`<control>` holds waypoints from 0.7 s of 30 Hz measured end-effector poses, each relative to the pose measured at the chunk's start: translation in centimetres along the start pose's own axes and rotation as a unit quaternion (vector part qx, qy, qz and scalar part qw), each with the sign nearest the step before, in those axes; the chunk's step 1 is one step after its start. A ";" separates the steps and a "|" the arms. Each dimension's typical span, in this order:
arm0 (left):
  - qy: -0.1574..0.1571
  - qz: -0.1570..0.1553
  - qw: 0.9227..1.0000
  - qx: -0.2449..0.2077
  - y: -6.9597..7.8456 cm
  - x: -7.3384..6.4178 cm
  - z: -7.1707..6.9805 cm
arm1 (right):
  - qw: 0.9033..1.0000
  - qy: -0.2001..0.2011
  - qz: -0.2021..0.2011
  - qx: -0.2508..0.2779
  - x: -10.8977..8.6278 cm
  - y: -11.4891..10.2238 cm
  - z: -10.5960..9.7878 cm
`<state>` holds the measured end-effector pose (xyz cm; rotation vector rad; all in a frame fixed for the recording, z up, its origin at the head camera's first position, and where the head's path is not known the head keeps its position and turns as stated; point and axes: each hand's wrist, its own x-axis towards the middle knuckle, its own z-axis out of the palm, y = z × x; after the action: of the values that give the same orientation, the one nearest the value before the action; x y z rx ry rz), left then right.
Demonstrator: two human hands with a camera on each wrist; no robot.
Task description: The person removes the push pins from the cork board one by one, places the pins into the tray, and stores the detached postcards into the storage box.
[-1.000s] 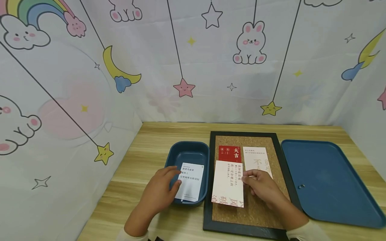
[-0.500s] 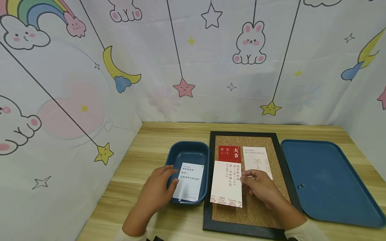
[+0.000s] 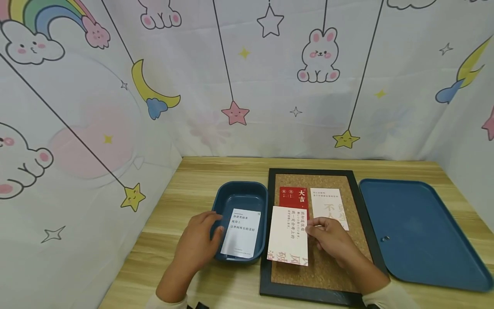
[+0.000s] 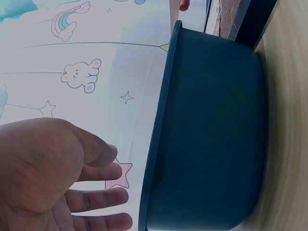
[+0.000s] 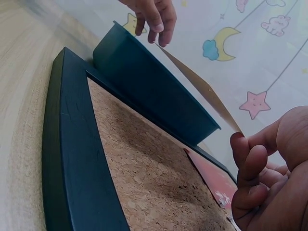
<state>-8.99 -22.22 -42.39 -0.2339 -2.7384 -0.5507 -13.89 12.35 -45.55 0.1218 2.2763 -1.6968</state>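
My right hand [image 3: 333, 240] pinches a cream card [image 3: 287, 236] with reddish lettering by its right edge, between thumb and fingers. The right wrist view shows that card [image 5: 207, 91] edge-on, lifted above the corkboard [image 5: 139, 159]. In the head view it overlaps the lower part of a red card [image 3: 292, 196] on the board. My left hand [image 3: 198, 240], fingers relaxed and holding nothing, hovers by the left rim of a blue bin [image 3: 266, 223]. Inside the bin lies a white printed card [image 3: 241, 234]. The left wrist view shows the hand [image 4: 62, 168] beside the bin's outer wall [image 4: 207, 134].
Another pale card [image 3: 326, 196] lies at the corkboard's upper right, inside the black frame [image 3: 308, 293]. Right of it is a flat blue tray [image 3: 424, 231] with a tiny shiny item [image 3: 386, 238] near its left edge. A patterned curtain [image 3: 262, 77] surrounds the wooden table [image 3: 166, 227].
My left hand has drawn back leftward from the card in the bin. The right hand and its cream card have shifted slightly left.
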 end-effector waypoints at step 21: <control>0.008 -0.081 0.996 0.023 0.2 -0.2 0.0 | 1.000 0.000 -0.002 0.007 -0.1 -0.1 0.2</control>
<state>-8.75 -22.03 -42.39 0.0056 -2.7662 -0.5273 -13.74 12.11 -45.45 0.1193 2.2667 -1.7140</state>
